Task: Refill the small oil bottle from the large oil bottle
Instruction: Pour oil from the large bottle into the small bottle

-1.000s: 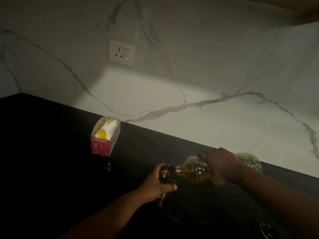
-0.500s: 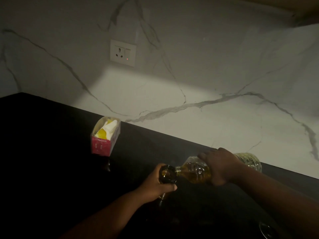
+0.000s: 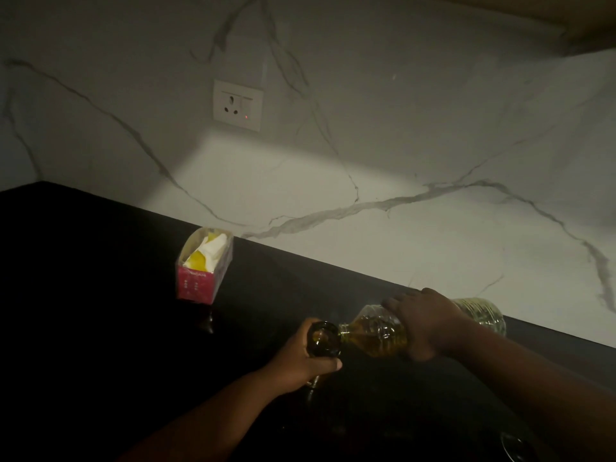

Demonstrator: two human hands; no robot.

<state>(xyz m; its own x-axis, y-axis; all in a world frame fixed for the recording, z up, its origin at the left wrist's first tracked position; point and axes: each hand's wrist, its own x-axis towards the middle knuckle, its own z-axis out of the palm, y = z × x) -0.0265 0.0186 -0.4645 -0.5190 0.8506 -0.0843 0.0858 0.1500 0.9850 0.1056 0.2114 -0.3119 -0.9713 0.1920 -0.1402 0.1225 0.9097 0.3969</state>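
Note:
The small dark glass oil bottle [image 3: 324, 339] stands upright on the black counter, its open mouth facing up. My left hand [image 3: 301, 360] is wrapped around its neck. The large clear plastic oil bottle [image 3: 375, 333], with yellow oil inside, lies tipped nearly flat, its neck touching the small bottle's mouth from the right. My right hand [image 3: 421, 323] grips its middle from above. The large bottle's ribbed base [image 3: 483, 311] sticks out past my wrist. The small bottle's lower body is lost in the dark.
A pink open carton [image 3: 201, 270] with white and yellow packets stands on the black counter [image 3: 100, 295] to the left. The marble backsplash [image 3: 400, 195] carries a white wall socket [image 3: 238, 105]. A faint round object [image 3: 515, 446] sits at the bottom right.

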